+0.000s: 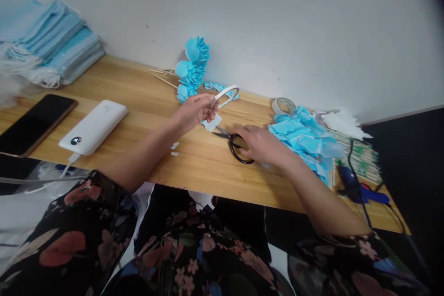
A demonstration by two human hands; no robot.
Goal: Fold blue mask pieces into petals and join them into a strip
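Note:
My left hand [195,112] is closed on a narrow roll of white tape [226,93], held up on its edge above the table. Just under those fingers is a small pale piece [212,123] of sheet material. The fingers of my right hand [260,144] curl over one black handle loop of a pair of scissors [240,153], whose blades point left toward the pale piece. Behind my left hand lie ruffled blue flowers [191,71] on wooden sticks. Right of my right hand is a heap of blue sheet pieces [307,135].
A wider tape roll [279,105] stands by the wall. At the right are a bundle of sticks [360,155] and a blue glue gun [364,193] with a cord. A phone [36,122], a white power bank [94,126] and stacked blue masks [65,39] occupy the left.

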